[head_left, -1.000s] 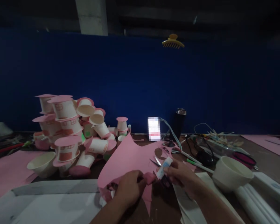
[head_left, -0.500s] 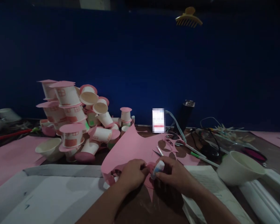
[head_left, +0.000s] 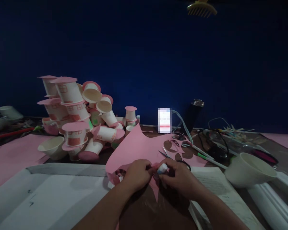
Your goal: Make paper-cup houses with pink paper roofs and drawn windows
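My right hand [head_left: 181, 178] is closed round a small white-and-blue glue stick [head_left: 162, 168], which is tilted over the paper. Opposite it, my left hand [head_left: 138, 174] pinches a small pink paper piece [head_left: 155, 167], mostly covered by the fingers. Below the hands a pointed pink scrap [head_left: 156, 192] lies on the dark tabletop. Behind them spreads a large curled pink paper sheet [head_left: 140, 142] with round holes cut out along its right part. Scissors [head_left: 165, 153] lie on that sheet, just beyond my right hand.
Stacked paper cups with pink paper tops [head_left: 73, 111] stand at the left, beside a white tray [head_left: 64, 171]. A pale cup [head_left: 249, 171], folded paper [head_left: 213, 182] and a dark bottle [head_left: 193, 116] are at the right. A lit screen [head_left: 164, 120] stands behind.
The glue stick has tipped over and shifted slightly, its end now pointing more toward me. Both hands stay close together. The whole view has shifted slightly.
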{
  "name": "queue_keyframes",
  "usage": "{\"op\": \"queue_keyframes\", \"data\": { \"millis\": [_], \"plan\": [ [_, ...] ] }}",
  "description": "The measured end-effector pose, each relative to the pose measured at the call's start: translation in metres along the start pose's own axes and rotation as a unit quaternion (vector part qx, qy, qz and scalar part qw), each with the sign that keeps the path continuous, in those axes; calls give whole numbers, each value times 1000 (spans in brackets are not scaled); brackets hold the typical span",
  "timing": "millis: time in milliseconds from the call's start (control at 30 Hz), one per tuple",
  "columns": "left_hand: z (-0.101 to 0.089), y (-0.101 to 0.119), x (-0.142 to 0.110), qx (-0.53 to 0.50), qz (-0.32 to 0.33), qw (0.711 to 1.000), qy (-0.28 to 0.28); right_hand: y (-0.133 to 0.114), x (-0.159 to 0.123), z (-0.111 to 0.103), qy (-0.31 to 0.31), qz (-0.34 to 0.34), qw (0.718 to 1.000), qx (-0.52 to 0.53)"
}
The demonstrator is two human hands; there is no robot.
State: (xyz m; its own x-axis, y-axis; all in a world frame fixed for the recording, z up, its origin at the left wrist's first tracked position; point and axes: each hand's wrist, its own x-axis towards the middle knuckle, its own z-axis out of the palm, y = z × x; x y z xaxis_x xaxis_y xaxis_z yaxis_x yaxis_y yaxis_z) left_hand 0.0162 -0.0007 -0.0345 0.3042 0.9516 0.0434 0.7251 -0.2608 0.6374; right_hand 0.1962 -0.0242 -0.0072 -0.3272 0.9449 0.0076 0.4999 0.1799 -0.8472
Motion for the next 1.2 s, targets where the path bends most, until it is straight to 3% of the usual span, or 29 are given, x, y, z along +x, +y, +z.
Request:
{"op": "queue_keyframes", "data": {
  "millis": [333,733,967,1200],
  "plan": [
    [-4,2,-2,2,-6,1000,-8,-11,-4,-2,-5,-24,995,-102],
    [-6,4,-3,0,-1,1000,-14,-21,-9,-1,-25,-31,991,-126],
    [-4,4,-3,-6,-16,1000,-6,-7,-3,-11,-29,14,999,33],
    [-3,5,-3,-22,-14,1000,11,-11,-3,-17,-61,54,978,190]
  ]
}}
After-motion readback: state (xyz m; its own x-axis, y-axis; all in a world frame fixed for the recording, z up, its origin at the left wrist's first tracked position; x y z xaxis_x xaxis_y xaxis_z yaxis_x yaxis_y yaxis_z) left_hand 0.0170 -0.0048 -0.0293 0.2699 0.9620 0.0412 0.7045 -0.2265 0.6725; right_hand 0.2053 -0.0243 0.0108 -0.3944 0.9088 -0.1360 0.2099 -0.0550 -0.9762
